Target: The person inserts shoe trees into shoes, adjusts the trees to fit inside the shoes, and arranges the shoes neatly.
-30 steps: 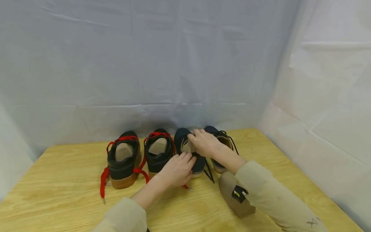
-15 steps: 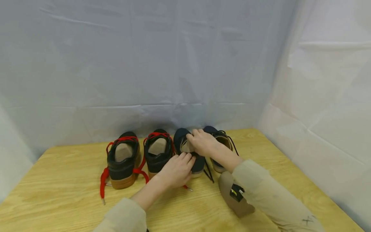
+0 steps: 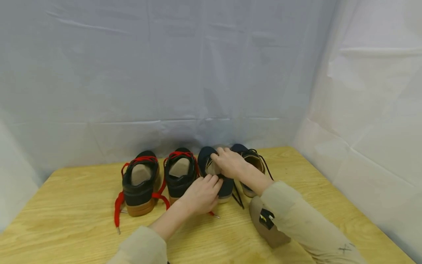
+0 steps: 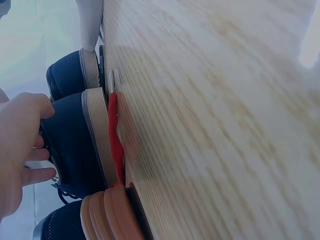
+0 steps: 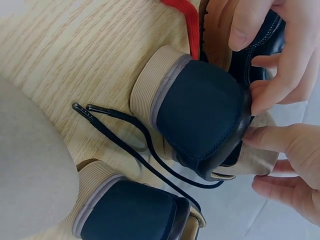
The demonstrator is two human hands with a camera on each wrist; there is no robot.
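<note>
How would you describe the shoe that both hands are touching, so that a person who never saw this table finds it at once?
On the wooden table, four shoes stand in a row before the grey backdrop. Counting from the left, it is the third shoe: the left hand touches its heel and the right hand its opening. Unlike the two red-laced shoes beside it, its laces are black.
</note>
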